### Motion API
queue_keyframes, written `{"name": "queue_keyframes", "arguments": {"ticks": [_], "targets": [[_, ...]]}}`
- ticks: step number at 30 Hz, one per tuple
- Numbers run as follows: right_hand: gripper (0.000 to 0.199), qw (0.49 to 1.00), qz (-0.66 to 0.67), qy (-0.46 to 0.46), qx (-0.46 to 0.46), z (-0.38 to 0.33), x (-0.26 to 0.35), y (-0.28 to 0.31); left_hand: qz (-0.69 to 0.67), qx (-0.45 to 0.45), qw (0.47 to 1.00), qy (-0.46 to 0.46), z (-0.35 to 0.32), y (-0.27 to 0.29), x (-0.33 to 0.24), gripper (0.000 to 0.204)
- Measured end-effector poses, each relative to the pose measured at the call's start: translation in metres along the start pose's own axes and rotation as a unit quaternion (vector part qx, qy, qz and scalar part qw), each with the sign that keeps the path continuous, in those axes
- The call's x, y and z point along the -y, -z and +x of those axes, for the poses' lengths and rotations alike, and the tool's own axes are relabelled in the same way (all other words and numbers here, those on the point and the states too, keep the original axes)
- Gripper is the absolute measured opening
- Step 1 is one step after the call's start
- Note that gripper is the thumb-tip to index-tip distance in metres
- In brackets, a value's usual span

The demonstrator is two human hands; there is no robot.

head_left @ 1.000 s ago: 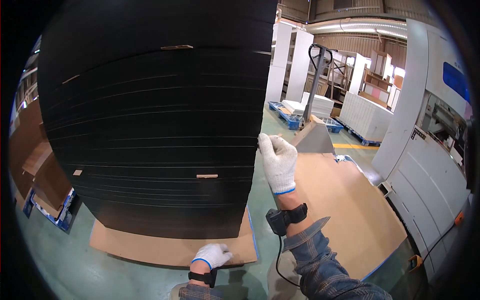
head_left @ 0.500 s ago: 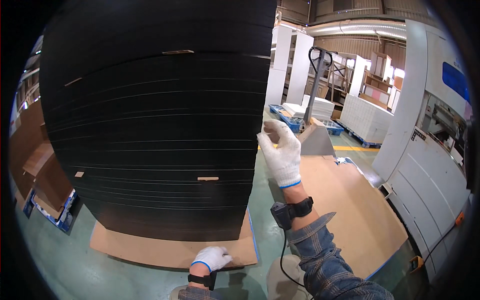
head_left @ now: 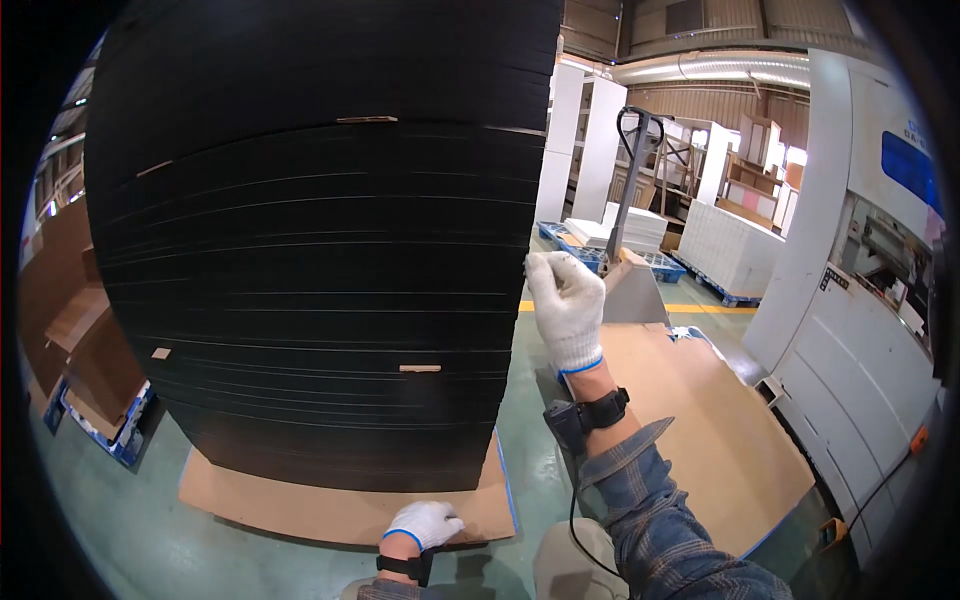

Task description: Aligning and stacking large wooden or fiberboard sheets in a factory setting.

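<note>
A tall stack of black panels (head_left: 320, 300) stands before me, with thin pale lines between its layers. At the stack's right edge, my right hand (head_left: 567, 305), in a white knit glove, is closed in a pinch. Its fingertips meet or nearly meet that edge; whatever lies between them is too small to make out. Low at the stack's front, my left hand (head_left: 425, 523), also gloved, rests on the brown cardboard sheet (head_left: 300, 505) under the stack. The left thumb stands a little apart from the loosely bent fingers, partly hidden by the back of the hand.
Small wooden strips (head_left: 420, 368) poke out between layers. To the right lies another brown board (head_left: 700, 420), with a hand pallet truck (head_left: 630, 200) behind it. A white machine (head_left: 850, 330) borders the far right. Brown panels (head_left: 100, 350) on a blue pallet (head_left: 115, 435) stand left.
My right hand's fingers have drawn together from a looser curl into a pinch at the stack's edge. The left hand stays on the cardboard. The view has tilted slightly upward.
</note>
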State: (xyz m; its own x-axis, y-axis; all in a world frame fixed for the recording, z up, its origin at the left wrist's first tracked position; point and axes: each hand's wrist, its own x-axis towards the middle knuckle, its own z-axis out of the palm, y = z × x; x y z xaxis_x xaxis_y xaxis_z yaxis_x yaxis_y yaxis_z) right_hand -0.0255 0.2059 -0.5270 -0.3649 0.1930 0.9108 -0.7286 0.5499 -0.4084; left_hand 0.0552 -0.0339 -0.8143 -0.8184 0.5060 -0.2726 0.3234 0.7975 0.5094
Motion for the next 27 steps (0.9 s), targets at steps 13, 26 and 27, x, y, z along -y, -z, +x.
{"name": "queue_keyframes", "arguments": {"ticks": [13, 26, 27], "targets": [[0.026, 0.995, -0.011, -0.082, 0.06, 0.026, 0.0, 0.006, -0.014, 0.013, 1.0, 0.01, 0.01, -0.003, -0.001, 0.047], [0.022, 0.999, 0.011, 0.044, 0.014, 0.029, 0.004, 0.003, -0.012, -0.005, 1.0, -0.002, 0.005, -0.002, 0.007, 0.045], [0.02, 0.999, -0.007, 0.05, 0.01, 0.028, 0.007, 0.003, -0.008, -0.01, 1.0, -0.004, 0.003, -0.002, 0.007, 0.045]]}}
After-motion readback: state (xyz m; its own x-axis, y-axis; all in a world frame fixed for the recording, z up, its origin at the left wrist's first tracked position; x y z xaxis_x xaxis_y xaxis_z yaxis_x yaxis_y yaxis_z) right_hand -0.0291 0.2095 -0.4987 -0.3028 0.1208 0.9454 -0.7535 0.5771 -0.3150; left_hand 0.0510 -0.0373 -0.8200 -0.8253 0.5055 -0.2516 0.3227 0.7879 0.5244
